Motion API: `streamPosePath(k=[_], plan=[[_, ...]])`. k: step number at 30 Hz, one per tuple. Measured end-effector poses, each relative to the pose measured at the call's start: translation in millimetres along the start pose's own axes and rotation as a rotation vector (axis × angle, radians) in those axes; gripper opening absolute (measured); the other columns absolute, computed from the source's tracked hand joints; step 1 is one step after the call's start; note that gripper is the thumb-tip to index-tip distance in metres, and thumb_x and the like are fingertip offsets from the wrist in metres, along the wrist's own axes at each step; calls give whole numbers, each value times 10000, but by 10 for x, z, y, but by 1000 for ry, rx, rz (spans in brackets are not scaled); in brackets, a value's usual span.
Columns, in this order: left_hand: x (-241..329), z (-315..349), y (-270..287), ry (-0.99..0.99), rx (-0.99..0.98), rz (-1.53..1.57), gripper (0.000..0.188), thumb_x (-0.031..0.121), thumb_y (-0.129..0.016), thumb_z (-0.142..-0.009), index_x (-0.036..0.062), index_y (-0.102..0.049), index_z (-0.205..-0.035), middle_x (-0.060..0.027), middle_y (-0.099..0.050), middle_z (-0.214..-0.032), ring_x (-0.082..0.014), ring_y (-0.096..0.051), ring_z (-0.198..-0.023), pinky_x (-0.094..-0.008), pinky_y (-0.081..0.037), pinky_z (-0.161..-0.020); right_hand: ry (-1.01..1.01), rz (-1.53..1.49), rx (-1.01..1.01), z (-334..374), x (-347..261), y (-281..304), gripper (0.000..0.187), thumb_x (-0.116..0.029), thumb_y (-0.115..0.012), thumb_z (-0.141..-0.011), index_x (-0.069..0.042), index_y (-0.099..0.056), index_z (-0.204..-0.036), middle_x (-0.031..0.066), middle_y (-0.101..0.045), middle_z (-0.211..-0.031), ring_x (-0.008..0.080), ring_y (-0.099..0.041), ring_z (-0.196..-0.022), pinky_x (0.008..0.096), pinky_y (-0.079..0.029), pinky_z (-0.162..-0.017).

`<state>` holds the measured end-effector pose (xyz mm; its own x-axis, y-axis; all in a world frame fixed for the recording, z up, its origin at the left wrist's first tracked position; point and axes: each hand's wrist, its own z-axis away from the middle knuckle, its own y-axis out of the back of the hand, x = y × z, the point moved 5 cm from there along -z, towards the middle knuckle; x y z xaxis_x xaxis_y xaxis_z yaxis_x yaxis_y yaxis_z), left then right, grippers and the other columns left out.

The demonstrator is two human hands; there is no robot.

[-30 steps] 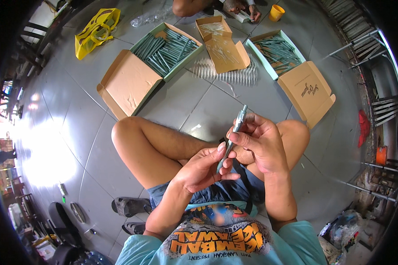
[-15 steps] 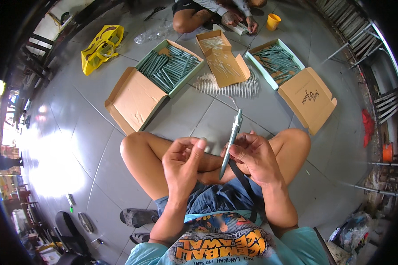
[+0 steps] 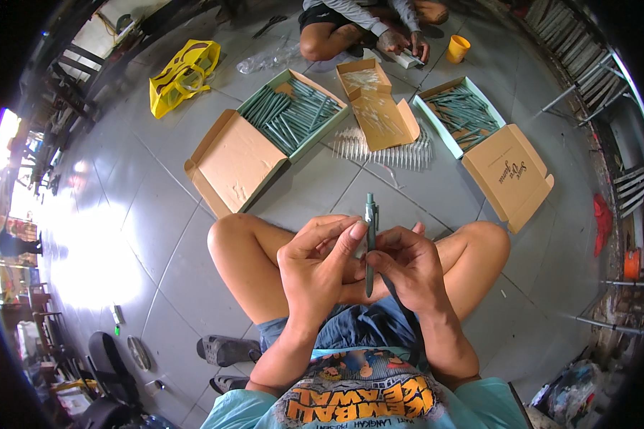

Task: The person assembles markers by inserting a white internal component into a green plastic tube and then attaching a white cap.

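Observation:
A dark green click pen [image 3: 371, 247] stands nearly upright before me, its button end up and its clip facing right. My right hand [image 3: 410, 266] grips its lower half between thumb and fingers. Against its upper left side press the pinched thumb and forefinger of my left hand [image 3: 318, 261]; whether something small lies under those fingertips is hidden. Beyond my crossed legs, many similar pens fill an open box [image 3: 313, 146] on the left and another box [image 3: 439, 127] on the right. Between them, a brown cardboard box [image 3: 401, 145] holds thin clear strips.
Rows of clear, pointed pieces [image 3: 350, 148] lie under the middle box. Across from me sits a person whose hands [image 3: 406, 47] work at a small pale object, beside a yellow cup [image 3: 458, 48]. A yellow bag [image 3: 182, 77] lies far left; sandals [image 3: 227, 350] are near my left side.
My left hand has moved right, to the pen's upper part. The pen has turned from a slant to nearly upright in my right hand. The whole view has shifted slightly.

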<state>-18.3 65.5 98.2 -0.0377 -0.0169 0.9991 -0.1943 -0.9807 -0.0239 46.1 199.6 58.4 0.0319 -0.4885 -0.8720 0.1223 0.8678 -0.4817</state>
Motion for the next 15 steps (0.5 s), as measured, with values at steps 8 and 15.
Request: streamPosePath(k=[8,15], plan=[[-54,-6,-2,58,-1,95,169,71,-766,-874,-54,-745,-987,-92,-709,-976,-98,-633,-852,-217,-512,-759,50,113,33,-10,-5,-32,158,-19,-689,-925,27,-582,-1033,83,-705,-910,101,-662,-819,249,-541,-785],[-69,-44,7,-38,-40,75,180,97,-768,-875,-46,-743,-981,-91,-720,-971,-109,-653,-854,-238,-518,-762,82,305,48,37,-23,-16,152,-63,-691,-935,17,-593,-1018,54,-709,-882,60,-646,-812,204,-487,-807]])
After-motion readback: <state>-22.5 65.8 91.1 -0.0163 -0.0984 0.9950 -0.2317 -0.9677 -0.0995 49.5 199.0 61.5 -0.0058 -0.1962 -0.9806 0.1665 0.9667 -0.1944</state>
